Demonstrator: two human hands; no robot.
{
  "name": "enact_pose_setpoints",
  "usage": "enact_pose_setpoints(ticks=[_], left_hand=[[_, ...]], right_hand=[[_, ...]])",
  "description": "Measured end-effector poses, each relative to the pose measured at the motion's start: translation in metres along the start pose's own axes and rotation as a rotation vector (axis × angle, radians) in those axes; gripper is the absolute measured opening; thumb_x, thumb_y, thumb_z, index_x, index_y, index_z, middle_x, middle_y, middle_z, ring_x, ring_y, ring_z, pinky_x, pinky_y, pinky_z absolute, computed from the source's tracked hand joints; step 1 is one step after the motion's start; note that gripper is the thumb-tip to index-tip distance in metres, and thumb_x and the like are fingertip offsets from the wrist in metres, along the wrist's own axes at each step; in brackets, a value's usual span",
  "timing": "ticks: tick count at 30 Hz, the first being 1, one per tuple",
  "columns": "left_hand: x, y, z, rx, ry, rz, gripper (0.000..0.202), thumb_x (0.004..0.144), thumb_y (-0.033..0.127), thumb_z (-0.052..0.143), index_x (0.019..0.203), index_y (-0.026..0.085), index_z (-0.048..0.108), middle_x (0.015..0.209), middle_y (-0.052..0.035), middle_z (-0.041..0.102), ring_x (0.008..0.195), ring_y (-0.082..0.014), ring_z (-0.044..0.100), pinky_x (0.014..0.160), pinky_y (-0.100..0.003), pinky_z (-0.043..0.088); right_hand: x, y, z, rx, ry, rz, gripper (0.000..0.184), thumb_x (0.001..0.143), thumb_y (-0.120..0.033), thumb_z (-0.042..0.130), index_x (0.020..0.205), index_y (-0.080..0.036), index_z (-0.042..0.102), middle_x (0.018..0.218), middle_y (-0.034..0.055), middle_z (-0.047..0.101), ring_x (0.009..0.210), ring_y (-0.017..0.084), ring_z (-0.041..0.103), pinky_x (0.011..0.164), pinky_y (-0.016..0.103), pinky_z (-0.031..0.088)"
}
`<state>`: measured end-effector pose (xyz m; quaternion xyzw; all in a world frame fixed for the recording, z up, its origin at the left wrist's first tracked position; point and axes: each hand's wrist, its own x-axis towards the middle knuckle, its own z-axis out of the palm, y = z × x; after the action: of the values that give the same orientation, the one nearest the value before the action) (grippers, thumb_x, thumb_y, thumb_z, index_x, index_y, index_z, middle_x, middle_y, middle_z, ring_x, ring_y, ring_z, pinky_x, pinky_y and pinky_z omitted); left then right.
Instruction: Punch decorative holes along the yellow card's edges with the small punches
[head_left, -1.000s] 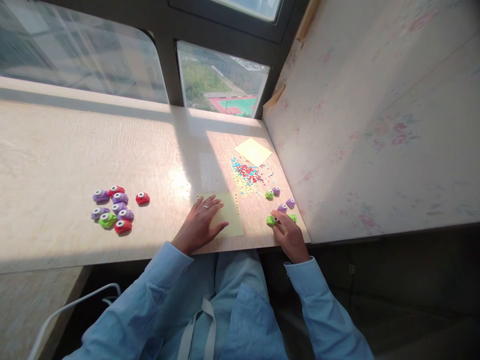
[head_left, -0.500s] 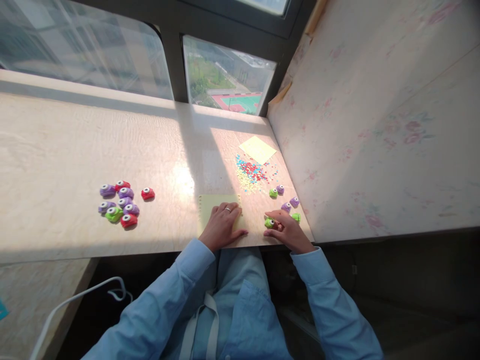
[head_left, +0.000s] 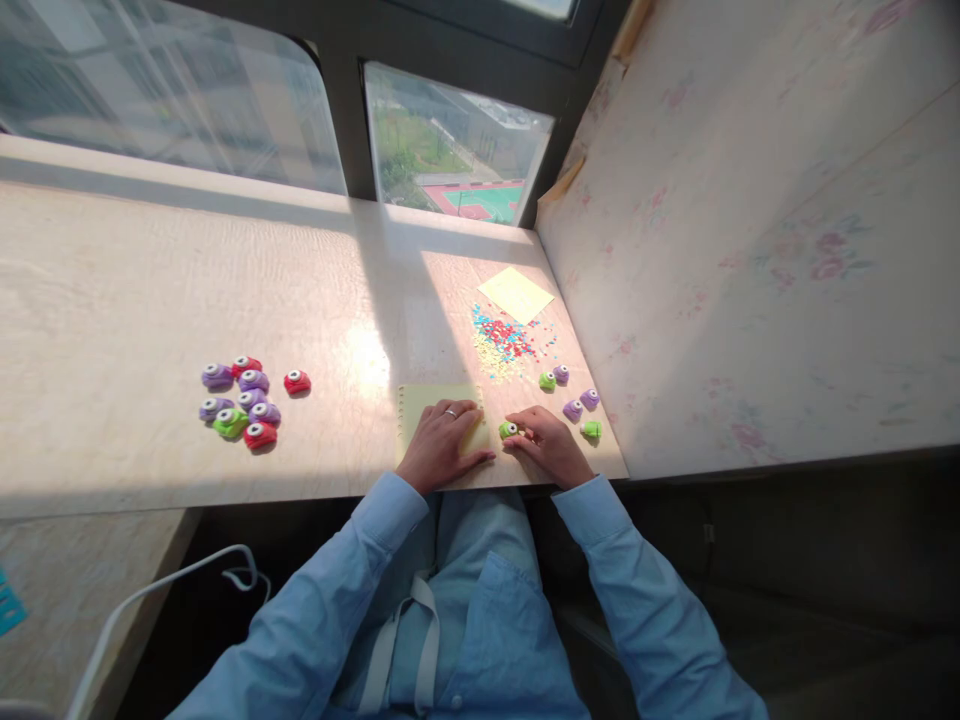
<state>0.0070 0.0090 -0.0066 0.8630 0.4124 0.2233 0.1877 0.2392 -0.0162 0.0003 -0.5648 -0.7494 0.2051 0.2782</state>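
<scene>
Head view: the left hand [head_left: 444, 443], thumb spread, lies on the yellow paper [head_left: 414, 412], likely steadying it; the right hand [head_left: 552, 442] pinches a green punch [head_left: 505, 430] just beside it.

Across the upper left and centre runs a dark window frame [head_left: 349, 120]; through the upper-centre pane show grass [head_left: 416, 142] and a red-and-green sports court [head_left: 491, 203]. A wall [head_left: 750, 260] with faded pink flowers fills the upper right. At lower left, a white cable [head_left: 135, 598] curves; a turquoise object [head_left: 9, 605], partly cut off, sits at the left edge.
</scene>
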Motion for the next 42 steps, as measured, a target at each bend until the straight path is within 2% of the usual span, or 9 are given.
enact_pose_setpoints(ticks=[5,17,25,33,38,42], left_hand=[[0.0,0.0,0.0,0.012,0.002,0.011,0.053,0.084,0.06,0.068,0.121,0.022,0.064,0.131,-0.0114,0.065,0.117,-0.0322,0.057,0.094,-0.048,0.045],[-0.001,0.001,-0.001,0.014,-0.018,0.01,0.055,0.084,0.063,0.066,0.122,0.023,0.063,0.133,-0.011,0.063,0.118,-0.0322,0.055,0.094,-0.048,0.043],[-0.002,0.001,0.0,0.007,-0.012,0.011,0.059,0.082,0.064,0.068,0.124,0.023,0.062,0.134,-0.0109,0.063,0.119,-0.0316,0.055,0.094,-0.046,0.042],[-0.002,0.003,-0.002,-0.017,-0.003,0.013,0.065,0.084,0.063,0.065,0.13,0.019,0.057,0.135,-0.0128,0.063,0.12,-0.0317,0.055,0.095,-0.047,0.042],[-0.002,0.006,-0.003,-0.031,0.005,-0.022,0.055,0.089,0.043,0.063,0.135,0.015,0.052,0.134,-0.0132,0.063,0.12,-0.0309,0.056,0.097,-0.046,0.043],[-0.002,0.006,-0.003,-0.044,0.005,-0.036,0.052,0.088,0.034,0.06,0.135,0.016,0.051,0.134,-0.013,0.063,0.12,-0.0308,0.056,0.098,-0.046,0.043]], right_hand=[[0.01,0.001,0.012,0.067,-0.006,-0.015,0.026,0.086,-0.029,0.072,0.111,-0.023,0.075,0.095,0.0027,0.07,0.076,0.016,0.064,0.074,0.031,0.055],[0.014,0.005,0.01,0.178,-0.087,-0.045,0.032,0.091,-0.034,0.067,0.121,-0.024,0.073,0.105,0.0058,0.069,0.098,0.02,0.066,0.088,0.034,0.056],[0.011,0.002,0.008,0.134,-0.161,-0.138,0.033,0.091,-0.025,0.066,0.124,-0.026,0.072,0.1,0.0055,0.067,0.093,0.02,0.067,0.083,0.031,0.055],[0.009,-0.014,0.016,0.114,-0.061,0.014,0.021,0.085,-0.023,0.073,0.105,-0.023,0.075,0.089,0.0021,0.064,0.077,0.017,0.063,0.075,0.03,0.053],[0.011,-0.027,0.025,0.057,0.047,0.114,0.015,0.081,-0.023,0.076,0.096,-0.021,0.073,0.087,0.0029,0.062,0.078,0.018,0.061,0.072,0.03,0.051],[0.005,-0.033,0.032,0.063,0.087,0.13,0.019,0.083,-0.024,0.073,0.102,-0.019,0.072,0.083,0.0025,0.062,0.072,0.018,0.059,0.07,0.031,0.051]])
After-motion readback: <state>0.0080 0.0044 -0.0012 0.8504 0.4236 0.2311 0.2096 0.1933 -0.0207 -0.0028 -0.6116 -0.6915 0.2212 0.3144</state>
